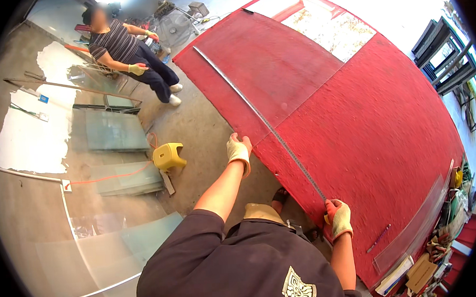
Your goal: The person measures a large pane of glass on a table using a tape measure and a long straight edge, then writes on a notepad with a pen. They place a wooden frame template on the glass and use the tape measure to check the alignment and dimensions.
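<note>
1 long measuring strip (260, 115) lay across the glass sheet (284, 56) and red table (368, 140). Right hand (339, 218) curled at its near end; pinch not discernible. Left hand (239, 150) half-curled beside the table's edge; could not tell its grip.

"Saw what colour on the worktop (378, 123)?"

"Saw red, then silver-grey with dark markings on the measuring strip (269, 126)."

"And noticed what on the left glove (239, 153)?"

"Noticed pale yellow; found the same plus red on the right glove (340, 221)."

"Spotted any patterns?"

"Spotted dark and pale stripes on the co-worker's shirt (114, 44), a cream motif (299, 289) on the dark top (234, 268)."
</note>
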`<state>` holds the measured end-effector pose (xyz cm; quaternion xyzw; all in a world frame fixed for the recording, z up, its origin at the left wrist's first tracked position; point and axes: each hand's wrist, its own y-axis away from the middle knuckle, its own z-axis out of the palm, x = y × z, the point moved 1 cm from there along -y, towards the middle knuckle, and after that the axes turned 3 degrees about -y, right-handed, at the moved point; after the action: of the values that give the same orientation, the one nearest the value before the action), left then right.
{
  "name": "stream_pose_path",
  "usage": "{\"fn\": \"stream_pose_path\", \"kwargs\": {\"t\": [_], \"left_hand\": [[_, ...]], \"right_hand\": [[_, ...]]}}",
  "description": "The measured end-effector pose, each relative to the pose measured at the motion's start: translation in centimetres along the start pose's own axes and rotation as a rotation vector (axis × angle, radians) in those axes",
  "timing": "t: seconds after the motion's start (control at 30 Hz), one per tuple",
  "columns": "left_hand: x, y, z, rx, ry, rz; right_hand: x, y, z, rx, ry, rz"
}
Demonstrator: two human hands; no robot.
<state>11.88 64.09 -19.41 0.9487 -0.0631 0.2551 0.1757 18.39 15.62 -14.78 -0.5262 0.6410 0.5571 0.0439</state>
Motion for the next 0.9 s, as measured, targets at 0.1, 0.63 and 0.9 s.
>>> {"fn": "stream_pose_path", "kwargs": {"t": [0.1, 0.63, 0.9], "left_hand": [[1.0, 0.0, -1.5, -0.089, 0.021, -0.105], [-0.6, -2.7, -0.2, -0.224, -0.167, 0.015], [-2.3, -4.2, 0.7, -0.246, -0.238, 0.094]], "right_hand": [[-1.1, -0.4, 0.9, 0.008, 0.03, -0.019], [-2.0, -1.7, 0.1, 0.404, 0.48, -0.305], [-3.0, -2.4, -0.7, 0.4, 0.311, 0.049]]}}
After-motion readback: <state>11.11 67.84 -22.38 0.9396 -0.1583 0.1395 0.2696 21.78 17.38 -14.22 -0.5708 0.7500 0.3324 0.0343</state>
